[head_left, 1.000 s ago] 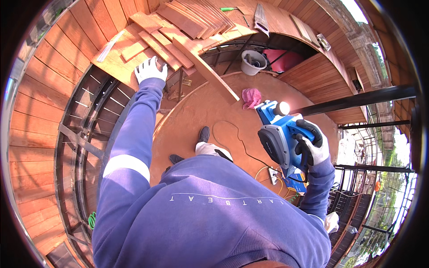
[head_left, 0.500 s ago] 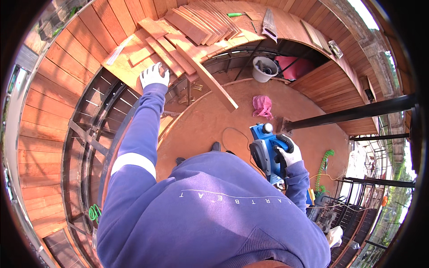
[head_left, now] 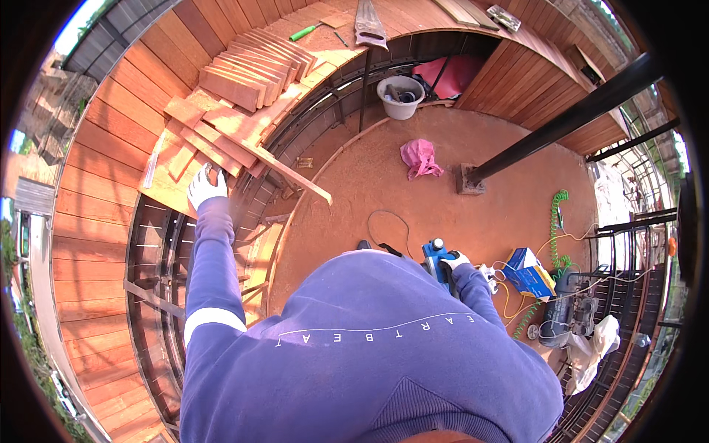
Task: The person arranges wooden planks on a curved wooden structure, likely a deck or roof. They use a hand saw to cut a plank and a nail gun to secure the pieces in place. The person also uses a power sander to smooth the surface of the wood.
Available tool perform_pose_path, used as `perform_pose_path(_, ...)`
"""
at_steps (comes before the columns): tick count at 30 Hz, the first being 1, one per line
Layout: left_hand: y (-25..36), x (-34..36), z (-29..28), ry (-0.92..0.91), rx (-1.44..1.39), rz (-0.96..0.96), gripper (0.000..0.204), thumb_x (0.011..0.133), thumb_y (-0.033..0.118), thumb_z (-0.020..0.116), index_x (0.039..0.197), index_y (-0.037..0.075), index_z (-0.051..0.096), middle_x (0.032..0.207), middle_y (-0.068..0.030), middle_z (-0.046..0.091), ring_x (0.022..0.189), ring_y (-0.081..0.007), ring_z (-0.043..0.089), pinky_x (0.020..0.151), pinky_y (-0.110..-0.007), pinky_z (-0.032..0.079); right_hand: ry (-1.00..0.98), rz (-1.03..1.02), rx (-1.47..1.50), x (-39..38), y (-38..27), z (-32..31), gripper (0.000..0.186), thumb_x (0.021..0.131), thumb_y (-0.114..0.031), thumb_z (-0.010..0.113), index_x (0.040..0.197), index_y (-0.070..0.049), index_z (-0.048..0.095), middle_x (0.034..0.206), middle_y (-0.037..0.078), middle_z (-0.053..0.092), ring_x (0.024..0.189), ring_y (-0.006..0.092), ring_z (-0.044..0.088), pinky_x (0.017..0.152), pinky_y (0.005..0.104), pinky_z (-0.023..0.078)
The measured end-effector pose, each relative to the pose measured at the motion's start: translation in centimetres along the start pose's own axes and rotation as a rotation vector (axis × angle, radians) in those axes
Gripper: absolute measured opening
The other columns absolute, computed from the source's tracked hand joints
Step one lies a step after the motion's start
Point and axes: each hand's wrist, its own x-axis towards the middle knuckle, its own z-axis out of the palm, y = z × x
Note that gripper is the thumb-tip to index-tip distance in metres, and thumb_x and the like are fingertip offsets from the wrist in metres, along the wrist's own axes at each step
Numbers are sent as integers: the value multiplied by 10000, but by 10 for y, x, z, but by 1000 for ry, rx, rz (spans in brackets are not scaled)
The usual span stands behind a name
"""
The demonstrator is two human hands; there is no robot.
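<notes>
My left hand (head_left: 205, 187), in a white glove with dark fingertips, rests on the wooden bench at the lower edge of loose planks (head_left: 193, 136), fingers bent and apart. A longer board (head_left: 292, 177) juts from that pile over the floor. Low on my right, partly hidden by my body, my right hand (head_left: 453, 263) is closed on a blue electric planer (head_left: 436, 257). A stack of short boards (head_left: 247, 70) lies beyond the loose planks, with a green-handled tool (head_left: 303, 33) and a handsaw (head_left: 369, 29) nearby.
A black post (head_left: 532, 136) rises from the round floor (head_left: 332, 236). Around it are a pink bag (head_left: 419, 155), a bucket (head_left: 400, 103), a blue-yellow box (head_left: 528, 273), green coiled hose (head_left: 557, 214), cords and a grey machine (head_left: 561, 310). Curved wooden seating (head_left: 96, 221) and metal framing border the space.
My right hand has lowered the planer toward the floor behind my body. My left hand stays on the bench. The view has shifted, showing more of the floor and equipment on the right.
</notes>
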Motion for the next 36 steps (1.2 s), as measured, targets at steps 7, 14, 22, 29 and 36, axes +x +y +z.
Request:
perform_pose_path(7,1,-2,2,-83,180,-54,477,860,393,687,1257,136,630,1224,-130,615,1168,-325,545,1027,-464,411,-149,342,-385,-16,46,32,494,725,-378,800,1088,-59,695,1060,134,725,1039,291,684,875,381,535)
perform_pose_path(14,-9,-6,-12,-252,161,12,700,784,435,752,1396,180,525,1303,-165,543,1234,-360,477,1080,-489,361,-174,335,-434,-17,76,33,501,723,-380,803,1092,-60,693,1062,134,724,1044,293,682,879,380,534)
perform_pose_path(22,2,6,-16,-408,156,-186,721,776,533,729,1382,206,515,1383,-123,500,1289,-341,435,1098,-485,348,-191,265,-595,-13,84,1,509,720,-383,807,1096,-61,692,1065,134,724,1049,296,681,884,379,532)
perform_pose_path(29,32,-9,-26,-336,41,-189,714,751,473,766,1351,158,542,1359,-142,491,1292,-353,418,1082,-509,361,-160,232,-665,-14,73,-40,515,717,-386,811,1100,-63,690,1067,134,723,1053,298,680,888,378,531)
perform_pose_path(36,58,2,-39,-454,242,-214,823,756,580,724,1433,188,467,1425,-132,460,1328,-360,397,1107,-519,332,-164,135,-568,52,34,-12,522,715,-388,814,1104,-64,689,1069,133,723,1057,300,678,892,377,530)
